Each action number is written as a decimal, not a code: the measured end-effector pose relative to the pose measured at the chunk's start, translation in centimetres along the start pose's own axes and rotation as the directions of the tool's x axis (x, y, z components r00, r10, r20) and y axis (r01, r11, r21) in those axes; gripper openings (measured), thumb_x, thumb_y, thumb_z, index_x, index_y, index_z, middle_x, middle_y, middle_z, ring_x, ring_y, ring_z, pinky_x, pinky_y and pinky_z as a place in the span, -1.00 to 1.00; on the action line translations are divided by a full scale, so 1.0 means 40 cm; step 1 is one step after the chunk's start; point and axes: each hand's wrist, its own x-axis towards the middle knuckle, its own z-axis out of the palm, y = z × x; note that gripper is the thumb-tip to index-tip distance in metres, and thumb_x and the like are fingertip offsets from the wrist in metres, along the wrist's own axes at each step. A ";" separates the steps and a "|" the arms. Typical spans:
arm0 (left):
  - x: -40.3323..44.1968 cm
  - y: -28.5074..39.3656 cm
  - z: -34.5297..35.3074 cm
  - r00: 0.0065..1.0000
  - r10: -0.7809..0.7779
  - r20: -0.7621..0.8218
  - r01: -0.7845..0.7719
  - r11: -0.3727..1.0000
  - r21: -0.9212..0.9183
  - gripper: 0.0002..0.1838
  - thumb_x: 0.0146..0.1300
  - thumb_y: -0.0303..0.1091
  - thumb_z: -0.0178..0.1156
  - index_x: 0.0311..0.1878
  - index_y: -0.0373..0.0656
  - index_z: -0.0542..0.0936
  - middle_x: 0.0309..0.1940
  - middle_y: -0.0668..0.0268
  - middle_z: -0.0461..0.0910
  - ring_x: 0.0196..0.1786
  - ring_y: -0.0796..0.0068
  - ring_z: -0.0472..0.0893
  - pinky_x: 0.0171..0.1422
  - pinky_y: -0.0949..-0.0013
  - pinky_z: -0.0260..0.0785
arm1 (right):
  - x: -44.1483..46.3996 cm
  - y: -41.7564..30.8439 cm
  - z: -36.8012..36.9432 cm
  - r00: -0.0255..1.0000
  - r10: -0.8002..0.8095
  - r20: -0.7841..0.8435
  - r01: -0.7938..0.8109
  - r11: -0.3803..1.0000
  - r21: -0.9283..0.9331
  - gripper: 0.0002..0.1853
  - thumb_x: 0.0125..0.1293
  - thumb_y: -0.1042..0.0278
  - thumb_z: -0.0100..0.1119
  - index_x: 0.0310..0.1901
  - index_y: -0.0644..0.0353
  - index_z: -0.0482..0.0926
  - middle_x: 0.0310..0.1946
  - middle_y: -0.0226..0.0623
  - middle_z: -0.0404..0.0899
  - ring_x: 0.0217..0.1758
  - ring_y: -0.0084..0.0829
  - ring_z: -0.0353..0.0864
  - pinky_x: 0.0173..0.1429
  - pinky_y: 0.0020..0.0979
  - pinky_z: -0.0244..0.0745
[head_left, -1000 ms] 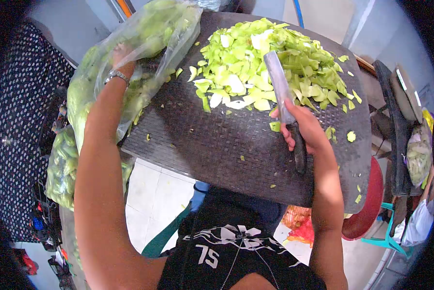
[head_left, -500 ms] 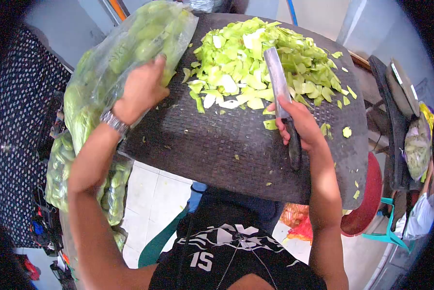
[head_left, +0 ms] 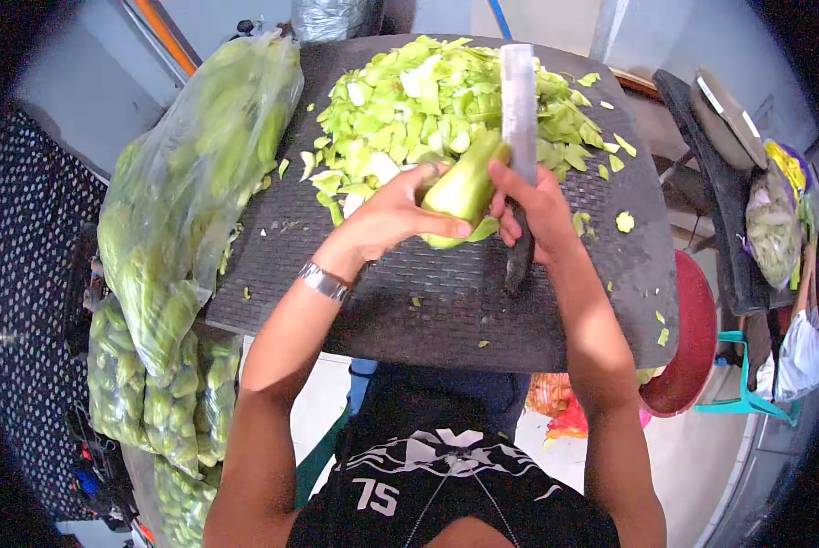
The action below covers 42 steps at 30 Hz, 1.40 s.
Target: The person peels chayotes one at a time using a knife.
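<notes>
My left hand [head_left: 393, 217], with a metal watch at the wrist, is wrapped around a pale green chayote [head_left: 464, 192]. The chayote is tilted, its narrower end up and to the right. In my right hand [head_left: 545, 212] is a knife [head_left: 519, 105] with a broad blade pointing away from me and a black handle below. The thumb of that hand lies near the blade and the chayote's upper end. Just beyond both hands is a heap of green peelings [head_left: 405, 105] on the dark woven-pattern table [head_left: 336, 301].
A large clear bag of green vegetables [head_left: 204, 173] leans over the table's left edge. More filled bags [head_left: 145, 393] are stacked below it. At the right stand a red tub [head_left: 688, 338] and a teal stool [head_left: 747, 388]. Stray peelings [head_left: 662, 336] dot the tabletop.
My left hand has left the large bag and moved right, now holding a chayote beside the knife. The knife has turned more upright, still in my right hand.
</notes>
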 end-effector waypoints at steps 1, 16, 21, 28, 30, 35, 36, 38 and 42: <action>0.011 -0.011 0.002 0.998 -0.016 0.069 0.017 1.000 -0.012 -0.34 0.03 -0.54 0.55 0.24 -0.20 0.52 -0.02 0.29 0.69 0.04 0.49 0.65 0.17 0.39 0.51 | 0.001 0.002 0.000 1.000 0.019 0.024 -0.018 0.999 -0.045 -0.62 0.39 0.06 0.43 -0.28 0.22 0.56 -0.60 -0.36 0.59 -0.77 -0.58 0.44 -0.73 -0.48 0.31; 0.082 -0.088 -0.058 0.896 0.435 0.086 -0.360 0.601 0.714 -0.35 0.10 -0.10 0.55 0.25 -0.17 0.68 0.13 0.13 0.75 0.16 0.23 0.73 0.47 0.17 0.42 | -0.040 -0.030 0.037 0.807 -0.541 0.238 0.412 0.225 -0.883 0.02 0.10 -0.40 0.48 0.51 -0.03 0.37 -0.29 -0.01 0.72 -0.24 -0.08 0.79 -0.12 -0.22 0.61; 0.066 -0.072 -0.065 0.859 0.472 0.199 -0.403 0.382 0.832 -0.33 0.06 -0.05 0.56 0.23 -0.13 0.66 0.02 0.07 0.76 0.11 0.13 0.74 0.33 0.13 0.52 | -0.040 -0.026 0.021 0.897 -0.352 0.266 0.409 0.440 -0.799 0.04 0.20 -0.55 0.26 0.54 0.04 0.30 -0.28 0.01 0.69 -0.22 -0.10 0.78 -0.10 -0.24 0.58; 0.036 -0.057 -0.043 0.824 0.544 0.159 -0.456 0.470 0.756 -0.36 -0.02 -0.19 0.58 0.16 -0.18 0.62 0.09 0.00 0.69 0.09 0.06 0.73 0.18 0.09 0.57 | -0.034 -0.022 0.016 0.919 -0.305 0.250 0.373 0.464 -0.803 -0.17 0.40 -0.44 0.14 0.42 0.11 0.39 -0.20 0.01 0.68 -0.19 -0.22 0.73 -0.06 -0.26 0.55; 0.021 -0.048 -0.016 0.862 0.486 0.145 -0.415 0.513 0.752 -0.35 -0.15 -0.32 0.51 0.14 -0.17 0.65 0.02 0.02 0.67 0.11 0.01 0.66 0.22 0.07 0.51 | -0.025 -0.029 0.014 0.931 -0.302 0.203 0.345 0.554 -0.758 -0.33 0.47 -0.29 0.15 0.29 0.16 0.47 -0.30 0.04 0.68 -0.26 -0.04 0.73 -0.14 -0.16 0.55; 0.002 -0.040 0.031 0.853 0.521 0.036 -0.402 0.610 0.683 -0.32 -0.09 -0.31 0.54 0.17 -0.27 0.58 -0.02 -0.01 0.71 0.03 0.00 0.74 0.15 0.15 0.59 | 0.007 -0.017 -0.038 0.992 -0.122 0.016 0.100 0.718 -0.689 -0.40 0.58 -0.25 0.00 0.13 0.25 0.52 -0.40 -0.08 0.65 -0.37 -0.23 0.67 -0.21 -0.20 0.52; -0.002 -0.025 0.028 0.896 0.436 -0.080 -0.288 0.710 0.643 -0.43 0.05 -0.28 0.50 0.14 -0.27 0.59 -0.11 0.04 0.74 -0.09 0.08 0.77 0.06 0.18 0.63 | -0.003 -0.027 -0.029 0.997 -0.038 -0.067 -0.019 0.720 -0.694 -0.38 0.59 -0.28 -0.03 0.13 0.25 0.52 -0.41 -0.10 0.64 -0.39 -0.27 0.66 -0.22 -0.21 0.52; 0.026 -0.055 -0.007 0.963 0.154 -0.220 -0.136 0.986 0.093 -0.47 0.16 -0.18 0.45 0.12 -0.28 0.59 -0.14 0.07 0.74 -0.14 0.15 0.78 -0.01 0.18 0.65 | -0.003 -0.015 -0.020 0.983 -0.013 -0.183 -0.129 0.658 -0.742 -0.33 0.58 -0.36 -0.09 0.12 0.24 0.51 -0.49 -0.18 0.61 -0.52 -0.37 0.59 -0.34 -0.27 0.49; 0.017 -0.016 -0.020 0.959 -0.187 -0.214 0.075 0.892 -0.446 -0.48 0.39 0.14 0.23 0.09 -0.16 0.62 -0.31 0.27 0.73 -0.33 0.43 0.77 -0.39 0.38 0.58 | -0.008 -0.034 -0.007 0.960 0.242 -0.140 -0.277 0.762 -0.586 -0.31 0.55 -0.43 -0.11 0.08 0.18 0.51 -0.64 -0.29 0.53 -0.69 -0.50 0.47 -0.57 -0.41 0.36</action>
